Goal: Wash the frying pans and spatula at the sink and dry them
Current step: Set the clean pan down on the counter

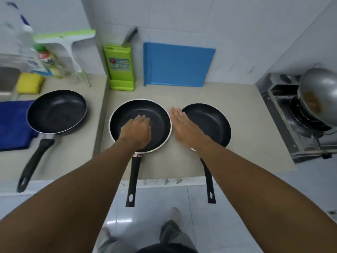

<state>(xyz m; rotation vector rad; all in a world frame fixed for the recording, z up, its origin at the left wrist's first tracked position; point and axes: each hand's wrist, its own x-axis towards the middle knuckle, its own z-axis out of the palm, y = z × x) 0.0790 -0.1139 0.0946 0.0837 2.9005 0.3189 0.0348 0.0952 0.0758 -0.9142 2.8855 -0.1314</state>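
Three black frying pans lie on the beige counter, handles pointing toward me. The left pan (60, 110) rests partly on a blue cloth (12, 125). Over the middle pan (145, 110) hovers my left hand (136, 130), palm down with fingers loosely curled, holding nothing. My right hand (184, 128) is flat and open, fingers together, above the gap between the middle pan and the right pan (211, 123). A yellow sponge (30, 85) sits by the sink (8, 77) at the far left. No spatula is in view.
Against the back wall stand a green knife block (120, 66), a blue cutting board (177, 64), bottles (45, 59) and a squeegee (73, 48). A gas stove (295, 121) with a grey wok (321, 94) is at right. The counter edge (160, 179) runs near me.
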